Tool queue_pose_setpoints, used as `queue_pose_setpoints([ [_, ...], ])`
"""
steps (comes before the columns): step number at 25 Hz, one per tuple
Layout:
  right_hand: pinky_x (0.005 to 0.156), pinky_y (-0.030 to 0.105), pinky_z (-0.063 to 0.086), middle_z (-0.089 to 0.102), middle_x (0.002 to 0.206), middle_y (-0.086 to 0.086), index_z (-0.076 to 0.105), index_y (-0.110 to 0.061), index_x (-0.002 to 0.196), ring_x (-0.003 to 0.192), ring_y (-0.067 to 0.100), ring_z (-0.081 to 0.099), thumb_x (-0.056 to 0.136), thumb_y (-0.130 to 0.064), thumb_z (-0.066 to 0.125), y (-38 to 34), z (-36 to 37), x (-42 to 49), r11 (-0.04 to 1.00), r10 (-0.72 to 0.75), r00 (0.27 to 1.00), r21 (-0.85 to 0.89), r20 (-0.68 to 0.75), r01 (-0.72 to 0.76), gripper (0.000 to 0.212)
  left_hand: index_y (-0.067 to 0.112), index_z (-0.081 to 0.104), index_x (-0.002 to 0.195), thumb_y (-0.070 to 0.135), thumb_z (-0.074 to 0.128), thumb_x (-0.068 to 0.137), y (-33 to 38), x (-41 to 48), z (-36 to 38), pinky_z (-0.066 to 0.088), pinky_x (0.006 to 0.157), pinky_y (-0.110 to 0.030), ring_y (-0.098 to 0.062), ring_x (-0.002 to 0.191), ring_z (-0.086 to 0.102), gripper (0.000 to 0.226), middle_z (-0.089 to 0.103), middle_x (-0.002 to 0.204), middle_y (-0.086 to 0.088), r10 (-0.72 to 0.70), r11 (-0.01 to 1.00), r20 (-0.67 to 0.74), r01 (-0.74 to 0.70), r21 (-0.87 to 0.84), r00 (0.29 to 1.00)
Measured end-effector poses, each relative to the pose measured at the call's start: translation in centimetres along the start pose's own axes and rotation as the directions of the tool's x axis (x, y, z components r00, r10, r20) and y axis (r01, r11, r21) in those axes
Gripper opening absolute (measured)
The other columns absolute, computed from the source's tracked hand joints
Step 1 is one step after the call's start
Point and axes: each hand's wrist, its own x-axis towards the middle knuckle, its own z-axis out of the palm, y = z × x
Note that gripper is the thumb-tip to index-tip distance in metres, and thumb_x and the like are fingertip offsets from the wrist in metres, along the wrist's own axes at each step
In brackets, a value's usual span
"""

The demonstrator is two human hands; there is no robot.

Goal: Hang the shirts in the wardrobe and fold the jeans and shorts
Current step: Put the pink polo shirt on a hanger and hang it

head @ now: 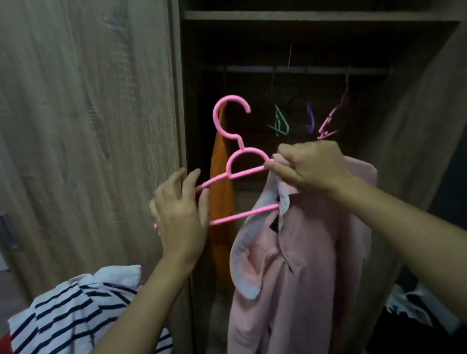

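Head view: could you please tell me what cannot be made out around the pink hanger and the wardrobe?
All in the head view:
- Right end of pink hanger: covered by right hand and pink shirt collar.
- Grip of left hand: motion-blurred; hanger passes behind it.
- Count of hangers on the rail: dark, blurred.
- Hem of pink shirt: cut off by the bottom edge.
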Motion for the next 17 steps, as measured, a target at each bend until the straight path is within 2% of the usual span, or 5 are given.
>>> queue_pose_setpoints([
  [2, 0.043, 0.019, 0.015, 0.059, 0.054, 0.001, 0.047, -0.02, 0.062, 0.048, 0.024, 0.058, 0.087, -0.058, 0.037, 0.3, -0.2, 0.4, 0.998, 0.041, 0.997, 0.054, -0.072, -0.037, 0.047, 0.025, 0.054, 0.115, 0.029, 0.057, 0.085, 2.0, -2.1, 0.6, 0.031, 0.091, -0.037, -0.027, 0.113, 0.041, 0.03, 0.042, 0.123, -0.011, 0.081, 0.997, -0.041, -0.081, 0.0, 0.996],
  [5, 0.046, 0.016, 0.02, 0.05, 0.052, -0.003, 0.042, -0.023, 0.06, 0.047, 0.017, 0.044, 0.086, -0.059, 0.037, 0.7, -1.5, 1.1, 0.974, 0.137, 0.978, 0.202, -0.158, -0.104, 0.044, 0.031, 0.058, 0.111, 0.034, 0.059, 0.085, 3.1, -6.1, 3.0, 0.032, 0.09, -0.036, -0.024, 0.118, 0.036, 0.026, 0.033, 0.131, -0.006, -0.051, 0.996, 0.384, 0.077, -0.053, 0.922],
  [8, 0.045, 0.017, 0.022, 0.047, 0.054, -0.005, 0.053, -0.019, 0.064, 0.048, 0.013, 0.041, 0.087, -0.059, 0.036, 1.1, -2.1, 1.1, 0.972, 0.11, 0.982, 0.223, -0.151, -0.075, 0.049, 0.03, 0.035, 0.142, 0.036, 0.065, 0.085, 1.8, -5.7, 4.9, 0.038, 0.094, -0.026, -0.018, 0.125, 0.043, 0.064, 0.036, 0.134, 0.006, -0.207, 0.806, 0.828, 0.57, -0.157, 0.521],
  [13, 0.049, 0.023, 0.026, 0.057, 0.053, 0.004, 0.052, -0.015, 0.063, 0.051, 0.028, 0.057, 0.086, -0.056, 0.037, 3.8, -0.6, -3.2, 0.98, 0.184, 0.974, 0.097, -0.132, -0.172, 0.05, 0.02, 0.061, 0.118, 0.01, 0.072, 0.059, -1.6, -1.6, 3.7, 0.05, 0.056, -0.017, -0.009, 0.078, 0.063, 0.061, 0.065, 0.106, -0.007, -0.159, 0.514, 0.892, 0.807, -0.29, 0.423],
  [17, 0.053, 0.024, 0.027, 0.062, 0.059, 0.006, 0.054, -0.015, 0.063, 0.058, 0.032, 0.059, 0.082, -0.06, 0.034, 4.7, 1.5, -5.9, 0.947, 0.312, 0.947, 0.11, -0.077, -0.303, 0.053, 0.009, 0.069, 0.091, 0.001, 0.071, 0.071, -4.2, 1.9, 2.4, 0.048, 0.051, -0.02, -0.018, 0.066, 0.057, 0.022, 0.067, 0.076, -0.011, -0.118, 0.663, 0.948, 0.734, -0.145, 0.294],
])
